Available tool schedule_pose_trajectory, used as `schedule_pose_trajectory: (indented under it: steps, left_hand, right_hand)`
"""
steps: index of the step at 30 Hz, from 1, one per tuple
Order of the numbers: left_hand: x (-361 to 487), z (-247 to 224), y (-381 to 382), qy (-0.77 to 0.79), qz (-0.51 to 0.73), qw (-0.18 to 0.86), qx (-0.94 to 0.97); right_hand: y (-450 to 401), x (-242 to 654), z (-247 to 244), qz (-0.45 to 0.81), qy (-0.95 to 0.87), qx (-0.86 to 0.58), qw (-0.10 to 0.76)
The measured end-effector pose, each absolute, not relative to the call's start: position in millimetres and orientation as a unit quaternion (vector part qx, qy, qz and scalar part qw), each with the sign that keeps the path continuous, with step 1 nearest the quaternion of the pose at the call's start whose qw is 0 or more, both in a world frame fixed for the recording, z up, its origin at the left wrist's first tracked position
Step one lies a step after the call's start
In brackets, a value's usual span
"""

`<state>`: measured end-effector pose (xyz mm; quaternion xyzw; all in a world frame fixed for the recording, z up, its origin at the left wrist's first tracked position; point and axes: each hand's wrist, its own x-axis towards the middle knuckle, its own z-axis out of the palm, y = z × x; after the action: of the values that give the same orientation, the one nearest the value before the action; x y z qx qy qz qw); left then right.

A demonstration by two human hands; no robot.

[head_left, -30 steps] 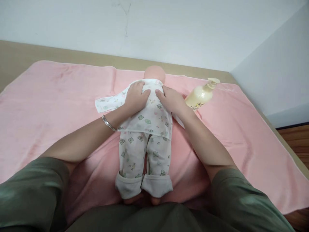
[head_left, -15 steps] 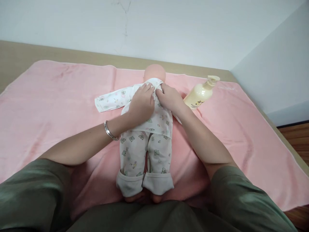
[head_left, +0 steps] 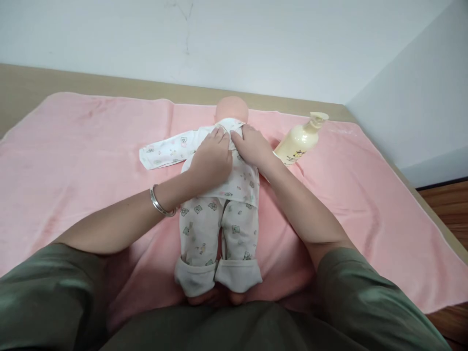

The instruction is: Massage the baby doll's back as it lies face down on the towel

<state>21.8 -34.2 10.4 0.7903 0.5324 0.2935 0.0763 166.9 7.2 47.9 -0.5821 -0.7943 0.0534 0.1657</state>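
Note:
A baby doll lies in front of me with its head away and its feet toward me. It wears a white printed baby shirt and matching pants with turned-up cuffs. My left hand, with a silver bangle on the wrist, has its fingers closed on the shirt near the neckline. My right hand pinches the shirt's collar on the other side, thumb pointing inward. Both hands are close together on the upper chest and partly hide the cloth there. The left sleeve is stretched out flat to the side.
A pale yellow pump bottle leans beside the doll, just past my right wrist. Underneath lies a pink blanket with some creases, spread on a wooden table. A white wall rises behind it.
My right thumb has shifted slightly inward over the shirt near the neckline. Both hands stay on the cloth; the whole view has moved a little.

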Motion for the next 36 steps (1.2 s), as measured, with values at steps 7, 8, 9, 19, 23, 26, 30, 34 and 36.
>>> schedule_pose_trajectory:
  steps: [7, 8, 9, 19, 23, 26, 30, 34, 36]
  left_hand:
    - [5.4, 5.4, 9.0, 0.580, 0.347, 0.110, 0.729]
    - [4.2, 4.1, 13.0, 0.589, 0.350, 0.111, 0.720]
    - [4.0, 2.6, 14.4, 0.595, 0.352, 0.111, 0.714]
    - [15.3, 4.2, -14.0, 0.558, 0.343, 0.051, 0.754]
    - [3.0, 11.9, 6.2, 0.557, 0.368, 0.121, 0.734]
    - [4.0, 12.4, 5.4, 0.567, 0.375, 0.124, 0.723]
    - [19.7, 5.0, -17.8, 0.557, 0.363, 0.022, 0.747]
    - [20.2, -0.7, -18.9, 0.520, 0.363, 0.017, 0.773]
    - [12.3, 1.5, -7.4, 0.521, 0.361, 0.046, 0.772]
  right_hand:
    - [-28.5, 155.0, 42.5, -0.071, -0.819, -0.557, 0.118]
    - [-31.0, 154.6, 42.3, -0.080, -0.821, -0.553, 0.118]
    - [-31.2, 155.1, 42.7, -0.078, -0.822, -0.552, 0.119]
    - [-8.8, 160.6, 43.0, 0.004, -0.810, -0.566, 0.151]
    - [-33.7, 148.6, 32.2, -0.096, -0.823, -0.540, 0.147]
    - [-33.5, 146.1, 33.4, -0.079, -0.829, -0.533, 0.152]
    - [-9.2, 149.8, 41.2, 0.001, -0.805, -0.568, 0.173]
    - [-12.9, 148.1, 40.0, -0.023, -0.802, -0.569, 0.180]
    - [-29.5, 145.4, 35.9, -0.030, -0.811, -0.555, 0.180]
